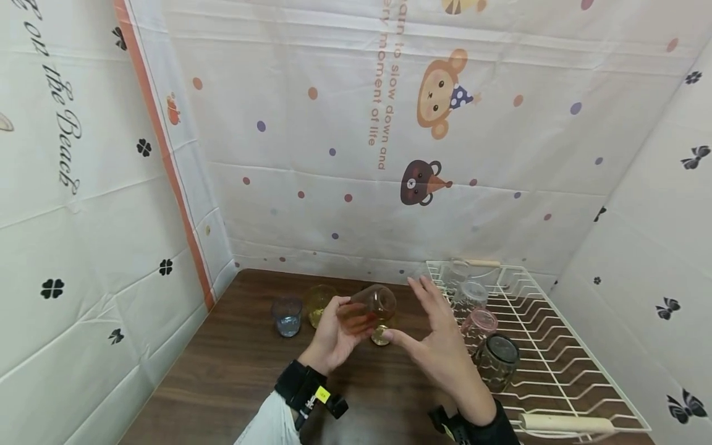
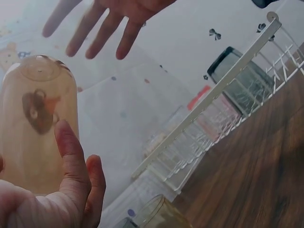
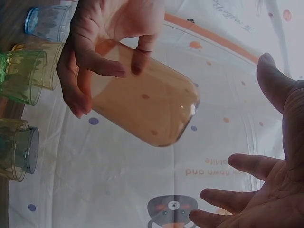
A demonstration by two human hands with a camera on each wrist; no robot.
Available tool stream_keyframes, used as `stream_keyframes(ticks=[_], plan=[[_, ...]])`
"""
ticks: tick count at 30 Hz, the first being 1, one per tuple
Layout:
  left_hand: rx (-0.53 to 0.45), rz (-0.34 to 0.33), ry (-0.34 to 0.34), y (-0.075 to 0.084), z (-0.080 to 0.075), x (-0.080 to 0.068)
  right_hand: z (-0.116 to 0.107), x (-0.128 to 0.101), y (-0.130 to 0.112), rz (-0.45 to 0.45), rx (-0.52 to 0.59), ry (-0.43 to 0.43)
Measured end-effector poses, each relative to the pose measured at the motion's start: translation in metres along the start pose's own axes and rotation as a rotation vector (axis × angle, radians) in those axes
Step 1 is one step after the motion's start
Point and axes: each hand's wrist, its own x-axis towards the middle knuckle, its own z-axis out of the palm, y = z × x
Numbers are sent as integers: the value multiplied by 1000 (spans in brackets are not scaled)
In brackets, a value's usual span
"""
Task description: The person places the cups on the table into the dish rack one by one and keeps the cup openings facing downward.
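Observation:
My left hand (image 1: pixel 332 346) holds an amber drinking glass (image 1: pixel 367 307) by its sides near the open end, above the wooden table. In the right wrist view the amber glass (image 3: pixel 147 97) lies tilted, its rounded closed base away from the palm. To its right, my right hand (image 1: pixel 445 349) is raised with fingers spread, holding nothing. A gap separates its fingers from the glass in the right wrist view. Behind the left hand stand a blue glass (image 1: pixel 287 322) and a yellow glass (image 1: pixel 318 301). A green glass (image 3: pixel 21 78) shows in the right wrist view.
On the right stands a white wire rack (image 1: pixel 556 364) with wooden handles. Along its left side sit a dark glass (image 1: pixel 497 364), a pink glass (image 1: pixel 479 324) and clear glasses (image 1: pixel 470 295). Patterned cloth walls (image 1: pixel 311 204) border the brown table (image 1: pixel 206 377).

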Motion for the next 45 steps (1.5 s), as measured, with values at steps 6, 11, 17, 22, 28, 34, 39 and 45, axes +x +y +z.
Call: stream_keyframes(ticks=[6,11,17,22,28,34,39,45], plan=[[-9,-36,-56,0,6,-3,0,-2,-1,-10,-2,15],[-16,-50,-47,-3,8,-6,0,-2,-3,3,0,5],[-33,-61,-75,-8,12,-8,3,1,-2,-13,1,-16],[-50,-76,-76,-11,15,-10,6,0,1,-25,-3,-22],[-42,-74,-73,-11,18,-11,10,0,1,-51,-1,-39],[-45,-76,-101,-12,22,-12,12,2,2,-100,-18,-25],[-48,-91,-145,-15,23,-14,13,1,4,-128,-45,-16],[-21,-99,-153,-16,26,-12,9,1,3,-160,-67,-23]])
